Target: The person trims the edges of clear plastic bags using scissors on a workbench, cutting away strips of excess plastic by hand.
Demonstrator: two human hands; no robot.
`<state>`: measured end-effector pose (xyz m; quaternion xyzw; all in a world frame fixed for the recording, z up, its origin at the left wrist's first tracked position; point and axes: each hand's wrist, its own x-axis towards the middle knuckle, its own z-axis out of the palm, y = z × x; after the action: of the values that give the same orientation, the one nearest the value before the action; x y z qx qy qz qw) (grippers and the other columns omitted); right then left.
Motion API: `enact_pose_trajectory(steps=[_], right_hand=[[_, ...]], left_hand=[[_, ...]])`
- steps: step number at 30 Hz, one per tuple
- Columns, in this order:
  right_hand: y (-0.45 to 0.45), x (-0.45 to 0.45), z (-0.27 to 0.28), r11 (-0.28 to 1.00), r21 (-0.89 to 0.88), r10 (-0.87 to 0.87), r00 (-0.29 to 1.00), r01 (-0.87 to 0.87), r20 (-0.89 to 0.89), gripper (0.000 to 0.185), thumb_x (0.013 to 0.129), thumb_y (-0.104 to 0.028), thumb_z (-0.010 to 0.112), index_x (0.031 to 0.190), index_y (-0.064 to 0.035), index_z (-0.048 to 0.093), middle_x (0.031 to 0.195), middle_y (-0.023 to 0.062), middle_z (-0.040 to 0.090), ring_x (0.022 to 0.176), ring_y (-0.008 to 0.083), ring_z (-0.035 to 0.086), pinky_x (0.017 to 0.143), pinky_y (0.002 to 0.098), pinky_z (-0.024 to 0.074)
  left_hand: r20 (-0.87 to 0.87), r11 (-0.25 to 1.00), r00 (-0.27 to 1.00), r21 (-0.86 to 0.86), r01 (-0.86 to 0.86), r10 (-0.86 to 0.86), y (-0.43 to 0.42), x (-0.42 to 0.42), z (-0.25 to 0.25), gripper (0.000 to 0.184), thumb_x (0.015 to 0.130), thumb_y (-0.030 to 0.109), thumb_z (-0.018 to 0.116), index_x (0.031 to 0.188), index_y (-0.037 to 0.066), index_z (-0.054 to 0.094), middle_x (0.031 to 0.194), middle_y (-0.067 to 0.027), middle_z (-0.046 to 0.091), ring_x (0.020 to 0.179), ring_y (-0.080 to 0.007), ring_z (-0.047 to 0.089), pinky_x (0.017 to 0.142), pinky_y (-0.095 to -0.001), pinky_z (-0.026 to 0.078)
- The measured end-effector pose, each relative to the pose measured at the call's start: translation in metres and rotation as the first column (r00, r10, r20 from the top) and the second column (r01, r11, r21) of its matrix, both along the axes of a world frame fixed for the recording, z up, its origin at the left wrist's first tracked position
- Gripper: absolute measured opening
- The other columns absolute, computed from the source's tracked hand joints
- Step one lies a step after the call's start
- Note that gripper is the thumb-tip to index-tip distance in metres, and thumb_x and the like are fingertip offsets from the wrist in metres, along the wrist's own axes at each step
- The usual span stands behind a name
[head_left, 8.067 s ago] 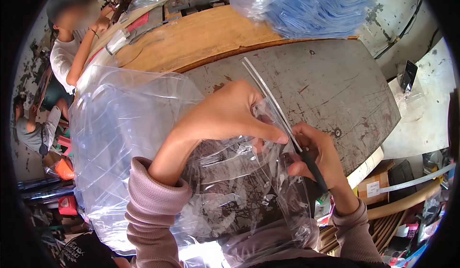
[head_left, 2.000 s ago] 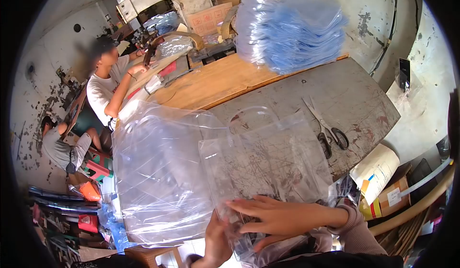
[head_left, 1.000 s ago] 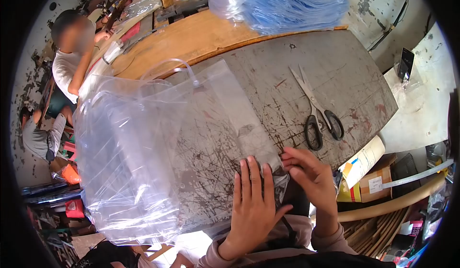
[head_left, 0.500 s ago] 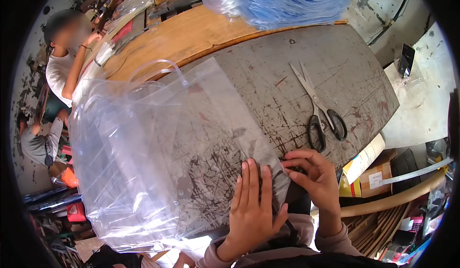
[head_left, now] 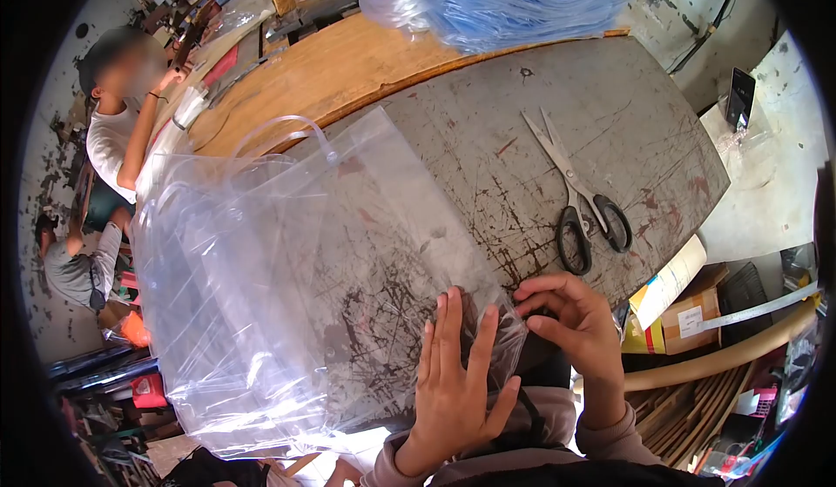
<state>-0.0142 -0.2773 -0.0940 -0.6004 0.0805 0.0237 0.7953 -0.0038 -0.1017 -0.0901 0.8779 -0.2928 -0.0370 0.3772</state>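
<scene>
A large clear plastic bag (head_left: 287,252) with a tube-like clear handle (head_left: 329,152) lies across the scratched grey tabletop (head_left: 488,113). My left hand (head_left: 448,391) rests flat on the bag near its lower right corner, fingers stretched and slightly apart. At that corner's edge is my right hand (head_left: 575,322), its fingers curled and the thumb close to the fingertips, pinching the bag's edge. Scissors (head_left: 575,195) with black handles lie beyond my right hand, blades slightly apart and pointing away.
A pile of bluish clear plastic strips (head_left: 505,4) covers the far side, beside a wooden board (head_left: 348,65). A phone (head_left: 740,100) stands at the right. A cardboard box (head_left: 688,323) and a long tan roll (head_left: 723,361) are below. A person (head_left: 117,143) is at the far left.
Both hands stay at the bag's corner. The fingers of my left hand have spread slightly, and the view has shifted a little.
</scene>
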Motion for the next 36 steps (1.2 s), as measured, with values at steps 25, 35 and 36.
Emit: enact_pose_trajectory(steps=[25, 35, 36], right_hand=[[0.026, -0.012, 0.004, 0.859, -0.444, -0.124, 0.945, 0.255, 0.304, 0.029, 0.075, 0.006, 0.062, 0.103, 0.0009, 0.057, 0.099, 0.0115, 0.053, 0.084, 0.0151, 0.056, 0.071, 0.0242, 0.0478], [0.027, -0.008, 0.0, 0.876, -0.425, -0.19, 0.973, 0.227, 0.129, 0.032, 0.077, 0.008, 0.062, 0.107, 0.0013, 0.056, 0.093, 0.0084, 0.056, 0.079, 0.0105, 0.056, 0.07, 0.0211, 0.0475], [0.026, -0.007, 0.0, 0.915, -0.347, -0.193, 0.978, 0.207, 0.075, 0.03, 0.078, 0.009, 0.06, 0.107, 0.0015, 0.056, 0.091, 0.0067, 0.056, 0.079, 0.009, 0.055, 0.07, 0.0205, 0.0471]], left_hand=[[0.113, 1.0, 0.993, 0.02, -0.014, 0.012, -0.001, -0.002, -0.003, 0.065, 0.073, 0.024, 0.063, 0.128, -0.005, 0.042, 0.137, -0.0222, 0.037, 0.126, -0.0302, 0.04, 0.101, -0.0391, 0.033], [0.153, 0.99, 0.988, 0.139, -0.015, -0.006, -0.004, -0.003, -0.005, 0.063, 0.076, 0.03, 0.059, 0.127, -0.004, 0.044, 0.136, -0.021, 0.039, 0.127, -0.0277, 0.039, 0.102, -0.0368, 0.03], [0.156, 0.992, 0.988, 0.124, -0.005, -0.014, -0.004, -0.003, -0.006, 0.063, 0.075, 0.029, 0.06, 0.127, -0.004, 0.044, 0.136, -0.0217, 0.039, 0.126, -0.03, 0.04, 0.1, -0.0396, 0.032]])
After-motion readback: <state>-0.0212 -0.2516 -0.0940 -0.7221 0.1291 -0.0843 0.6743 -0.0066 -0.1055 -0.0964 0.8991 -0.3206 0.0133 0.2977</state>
